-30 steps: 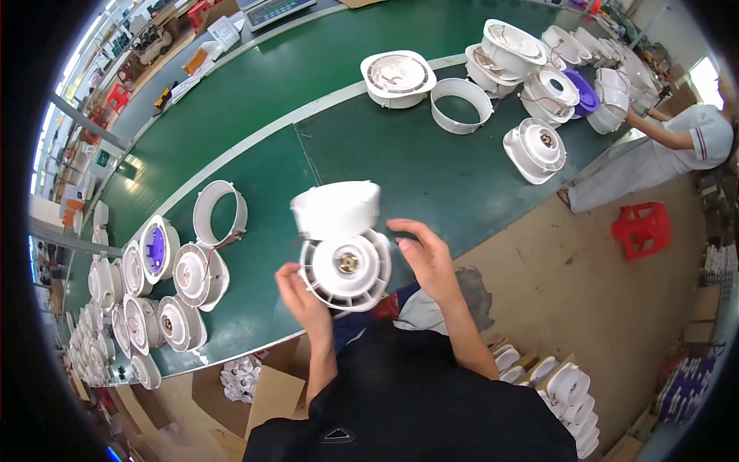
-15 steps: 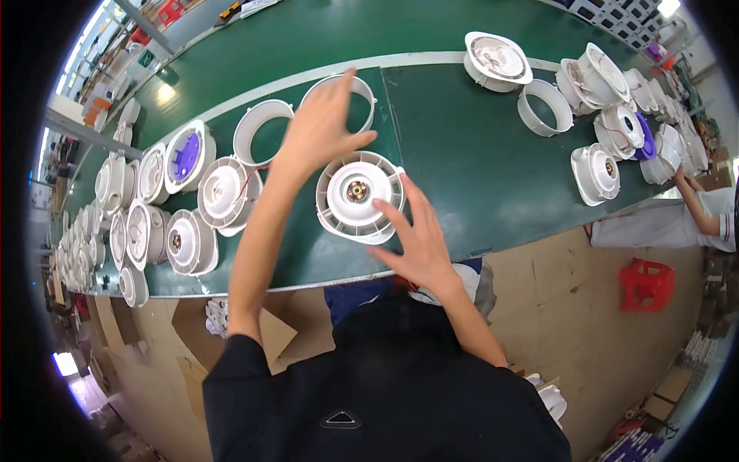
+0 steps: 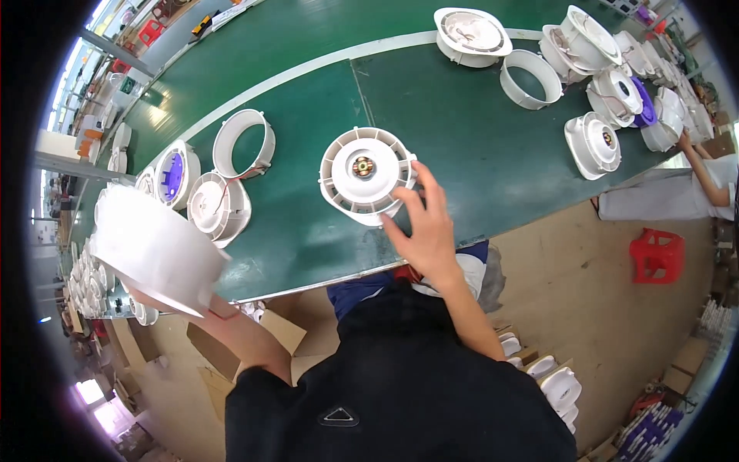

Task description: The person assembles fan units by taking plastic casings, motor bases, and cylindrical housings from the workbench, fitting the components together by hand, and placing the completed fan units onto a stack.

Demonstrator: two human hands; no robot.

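A white plastic ring [image 3: 158, 242], tilted and smeared by motion, is raised over the near left of the bench. My left hand [image 3: 150, 299] is closed on it, its fingers mostly hidden behind the ring's wall. In front of me a round white fan housing [image 3: 368, 187] lies flat, with ribs around its rim and a copper-coloured motor part [image 3: 363, 166] at its centre. My right hand [image 3: 423, 231] is open at the housing's right edge, fingers spread and the fingertips touching or very near the rim.
Another white ring [image 3: 244, 144] stands beside a white housing [image 3: 219, 203] on the left. A purple-centred housing [image 3: 173, 175] is farther left. At right sit a loose ring [image 3: 531, 79] and several housings [image 3: 593, 146]. A co-worker's arm [image 3: 700, 177] and a red stool [image 3: 657, 256] are beyond.
My left hand has taken the ring from behind the fan housing and carried it left and toward me. My right hand stays by the housing's right edge.
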